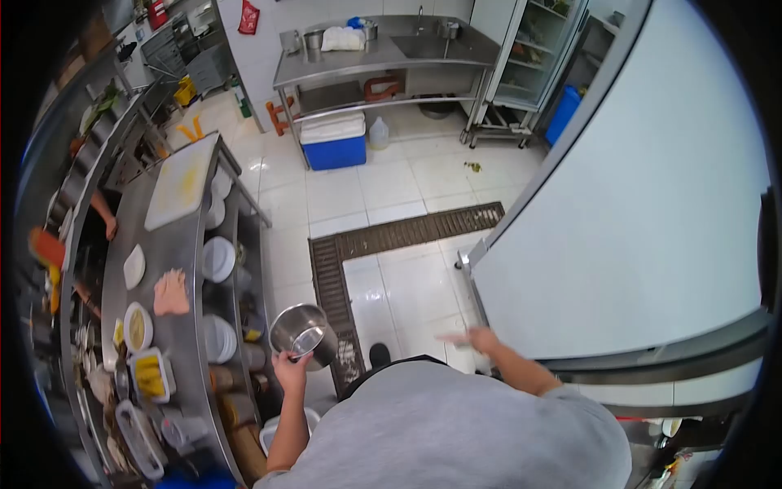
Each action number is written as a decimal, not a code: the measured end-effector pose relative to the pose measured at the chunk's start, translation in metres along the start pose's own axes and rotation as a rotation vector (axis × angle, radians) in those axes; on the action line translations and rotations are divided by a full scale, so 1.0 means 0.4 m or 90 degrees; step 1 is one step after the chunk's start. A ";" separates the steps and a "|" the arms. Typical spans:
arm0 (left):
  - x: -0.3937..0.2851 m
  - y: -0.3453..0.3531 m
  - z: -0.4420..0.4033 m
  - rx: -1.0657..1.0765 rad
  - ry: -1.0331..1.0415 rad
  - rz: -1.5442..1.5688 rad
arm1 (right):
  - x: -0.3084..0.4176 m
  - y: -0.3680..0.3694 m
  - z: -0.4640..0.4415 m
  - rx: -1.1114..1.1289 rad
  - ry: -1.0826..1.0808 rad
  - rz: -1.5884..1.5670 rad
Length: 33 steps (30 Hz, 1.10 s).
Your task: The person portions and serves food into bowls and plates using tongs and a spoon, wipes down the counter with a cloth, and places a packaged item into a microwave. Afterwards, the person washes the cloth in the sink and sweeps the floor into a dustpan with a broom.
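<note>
My left hand (290, 371) grips the rim of a shiny round steel pot (324, 346), its thumb over the near edge. The pot is tilted so that its inside shows, with a bright reflection at the bottom. It hangs over the floor, beside the steel counter on the left. My right hand (479, 338) is out over the tiles, close to the lower edge of a large white door or panel (627, 220). Blurred fingers of that hand stretch to the left, and I see no object in them.
On the left, the steel counter (181, 342) carries a white cutting board (181, 186), a pink cloth-like piece (171, 292) and a container of yellow strips (151, 376). Another person's arm (106, 216) reaches in there. A dark floor grate (328, 281) crosses the tiles; a blue cooler (334, 147) stands beyond.
</note>
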<state>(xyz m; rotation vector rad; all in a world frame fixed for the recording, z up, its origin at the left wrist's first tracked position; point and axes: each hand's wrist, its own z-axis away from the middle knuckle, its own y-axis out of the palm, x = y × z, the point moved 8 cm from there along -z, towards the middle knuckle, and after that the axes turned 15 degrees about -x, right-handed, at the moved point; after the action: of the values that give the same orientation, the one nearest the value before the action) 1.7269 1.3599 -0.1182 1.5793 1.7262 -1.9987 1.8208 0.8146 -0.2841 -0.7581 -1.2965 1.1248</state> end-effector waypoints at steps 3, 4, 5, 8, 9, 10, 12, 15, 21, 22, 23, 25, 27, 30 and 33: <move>-0.180 0.272 -0.196 0.074 0.117 0.109 | -0.166 0.068 0.132 0.216 0.130 0.107; -0.278 0.337 -0.249 0.087 0.161 0.124 | -0.298 0.158 0.176 0.187 0.145 0.121; -0.389 0.405 -0.295 0.100 0.206 0.136 | -0.298 0.161 0.229 0.288 0.029 0.270; -0.683 0.566 -0.424 0.243 0.149 0.235 | -0.348 0.093 0.226 0.333 0.206 0.196; -0.760 0.616 -0.464 0.273 0.143 0.249 | -0.354 0.072 0.181 0.337 0.233 0.187; -0.807 0.668 -0.495 0.304 0.132 0.261 | -0.358 0.057 0.120 0.336 0.238 0.181; -0.815 0.777 -0.566 0.259 0.134 0.266 | -0.368 0.030 -0.042 0.324 0.221 0.176; -0.887 0.825 -0.721 0.149 0.180 0.223 | -0.344 -0.013 -0.448 0.257 0.101 0.192; -0.746 0.812 -1.008 -0.004 0.060 0.087 | 0.028 -0.359 -1.524 -0.177 0.198 -0.313; -0.728 0.792 -1.050 -0.033 0.044 0.036 | 0.146 -0.435 -1.658 -0.103 0.252 -0.425; -0.690 0.789 -1.094 -0.072 0.038 -0.016 | 0.168 -0.379 -1.846 -0.119 0.208 -0.574; -0.629 0.798 -1.188 -0.138 0.032 -0.090 | 0.413 -0.526 -2.028 -0.075 0.207 -0.808; -0.591 0.825 -1.286 -0.185 0.031 -0.134 | 0.610 -0.609 -2.164 0.047 0.222 -0.917; -0.622 0.952 -1.513 -0.142 -0.084 -0.115 | 0.846 -0.674 -2.394 0.144 0.272 -1.010; -0.741 1.064 -1.680 -0.056 -0.151 -0.053 | 0.988 -0.735 -2.558 0.163 0.208 -0.974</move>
<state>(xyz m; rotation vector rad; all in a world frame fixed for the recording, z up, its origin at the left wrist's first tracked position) 2.5526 1.5562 -0.1016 1.2080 1.7845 -2.0203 2.8439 1.2471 -0.0469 0.3171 -0.9891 -0.1067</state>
